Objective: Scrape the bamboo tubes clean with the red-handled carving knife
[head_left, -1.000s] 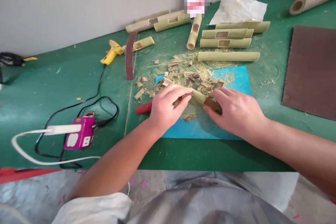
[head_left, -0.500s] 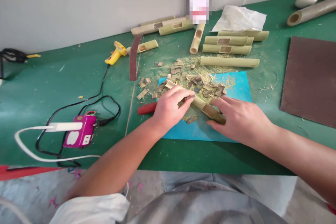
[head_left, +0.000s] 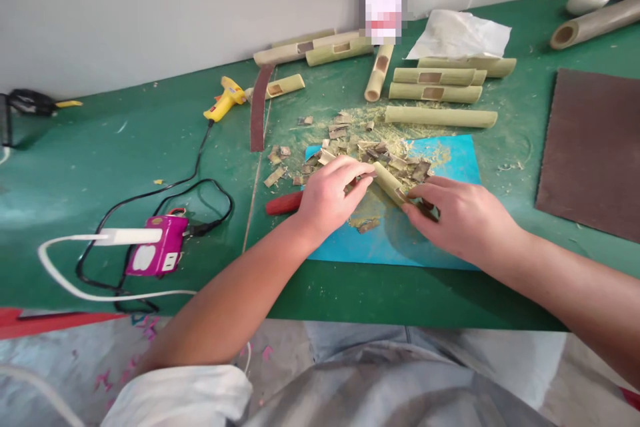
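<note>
My right hand is closed round the lower end of a short bamboo tube that has a cut-out window, partly covered by the fingers. The tube slants over a blue sheet. By its upper end, my left hand pinches what looks like a small brown bamboo chip, mostly hidden by the fingers. A red handle sticks out behind my left hand; the rest of that tool is covered. Bamboo chips and pale sawdust are heaped just beyond both hands.
Several bamboo tubes lie at the back, near white paper. On the left are a yellow glue gun, a brown sandpaper strip and a purple power adapter with cables. A dark brown sheet lies right.
My right hand has turned the tube, so less of its window shows, and its upper end has come away from my left fingers. The left hand has barely shifted.
</note>
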